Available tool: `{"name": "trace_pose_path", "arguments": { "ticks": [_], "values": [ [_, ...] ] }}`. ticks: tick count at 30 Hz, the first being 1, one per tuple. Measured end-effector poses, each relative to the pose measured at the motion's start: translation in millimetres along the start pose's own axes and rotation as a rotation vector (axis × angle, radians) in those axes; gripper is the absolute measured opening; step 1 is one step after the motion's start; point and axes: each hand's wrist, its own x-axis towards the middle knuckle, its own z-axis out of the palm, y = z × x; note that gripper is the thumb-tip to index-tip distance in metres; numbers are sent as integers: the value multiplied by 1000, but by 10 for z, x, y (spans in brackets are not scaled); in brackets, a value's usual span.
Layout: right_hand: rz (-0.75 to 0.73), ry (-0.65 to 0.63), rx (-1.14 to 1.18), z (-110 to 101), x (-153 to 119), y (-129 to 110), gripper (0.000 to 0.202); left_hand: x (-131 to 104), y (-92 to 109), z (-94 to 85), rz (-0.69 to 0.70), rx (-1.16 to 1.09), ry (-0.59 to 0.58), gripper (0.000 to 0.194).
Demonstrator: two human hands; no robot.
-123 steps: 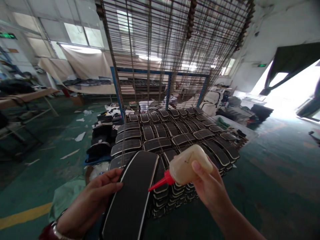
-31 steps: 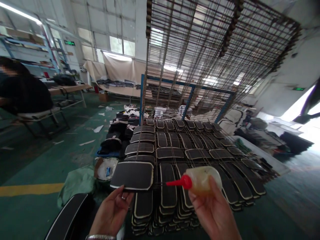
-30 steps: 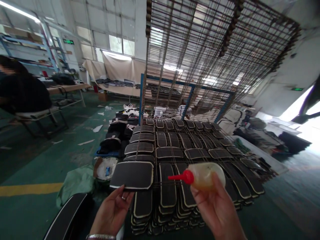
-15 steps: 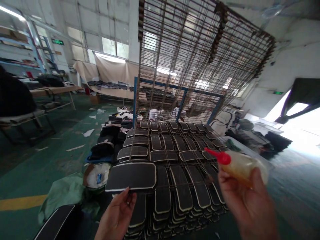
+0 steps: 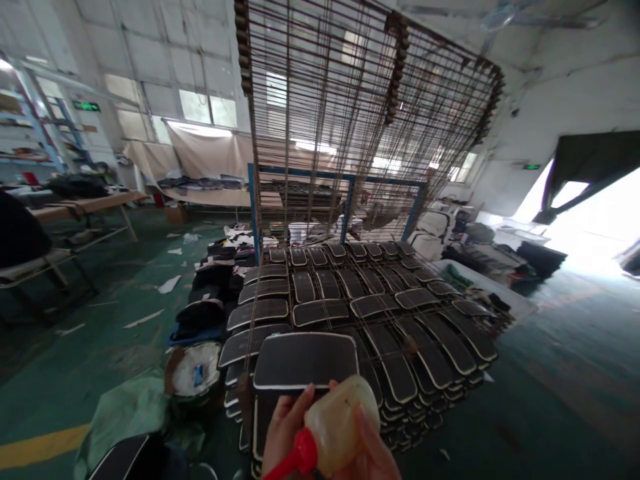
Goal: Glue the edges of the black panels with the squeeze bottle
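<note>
My left hand [image 5: 283,430] pinches the near edge of a black, rounded rectangular panel [image 5: 306,360] with a pale border. It holds the panel out over the stacks, its flat face towards me. In my right hand [image 5: 373,443] is a yellowish squeeze bottle [image 5: 343,417] with a red nozzle [image 5: 297,457]. The bottle is in front of the panel's near edge and partly covers my left hand. Its nozzle points down and to the left, with the tip close to the bottom of the view. Contact between bottle and panel cannot be made out.
Layered black panels [image 5: 390,367] with pale edges fill the wire rack ahead. Its raised wire grids [image 5: 325,87] slant overhead on a blue frame [image 5: 253,213]. At left stand a round tub [image 5: 195,370] and green cloth [image 5: 127,413]; scraps litter the floor.
The bottle has come left and down from the right side, and its nozzle has swung from upper left to lower left. The panel has shifted right in view, still in my left hand.
</note>
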Motion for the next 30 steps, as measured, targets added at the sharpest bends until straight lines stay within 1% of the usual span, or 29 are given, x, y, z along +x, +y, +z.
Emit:
{"name": "trace_pose_path", "arguments": {
  "ticks": [2, 3, 5, 6, 7, 8, 9, 10, 11, 13, 14, 16, 17, 19, 20, 21, 23, 25, 27, 29, 30],
  "values": [
    [28, -77, -29, -22, -15, -81, 46, -3, -70, -122, 9, 40, -80, 20],
    [48, -125, -47, -25, -23, -146, 45, 4, -91, -216, 14, 58, -126, 24],
    [76, -210, -75, 1, -37, -321, 44, 35, -75, -458, 5, 110, -188, 33],
    [80, -229, -88, 28, -43, -423, 46, 56, -23, -589, -12, 145, -191, 35],
    [78, -233, -102, 62, -49, -529, 47, 76, 64, -711, -34, 188, -148, 32],
    [82, -223, -116, 100, -54, -635, 49, 93, 186, -810, -45, 228, -78, 26],
    [100, -211, -130, 138, -58, -735, 49, 103, 338, -873, -30, 262, -22, 21],
    [117, -197, -141, 175, -59, -826, 47, 103, 509, -895, 22, 287, 14, 17],
    [136, -185, -153, 207, -58, -905, 46, 92, 690, -875, 34, 323, -3, 16],
    [178, -181, -180, 261, -43, -1027, 44, 35, 1035, -728, -22, 406, -171, 16],
    [200, -187, -199, 282, -28, -1070, 44, -6, 1181, -620, -18, 461, -233, 18],
    [235, -193, -242, 318, 18, -1126, 46, -96, 1390, -391, -38, 611, -377, 23],
    [250, -191, -268, 334, 47, -1141, 46, -137, 1448, -286, -57, 694, -447, 26],
    [266, -184, -314, 361, 111, -1152, 48, -198, 1477, -121, -99, 830, -556, 31],
    [275, -182, -329, 370, 142, -1147, 49, -215, 1456, -64, -116, 871, -584, 32],
    [283, -178, -338, 376, 170, -1138, 49, -223, 1419, -24, -123, 892, -590, 33],
    [278, -168, -343, 375, 210, -1112, 50, -224, 1324, 11, -120, 884, -562, 38],
    [253, -157, -341, 360, 220, -1099, 53, -217, 1241, -4, -113, 815, -550, 41],
    [198, -152, -334, 348, 200, -1131, 54, -217, 1200, -61, -100, 728, -544, 43],
    [97, -127, -323, 358, 164, -1223, 52, -224, 1211, -146, -96, 671, -505, 49],
    [20, -99, -319, 376, 147, -1290, 52, -229, 1233, -195, -105, 658, -474, 53]
  ]
}}
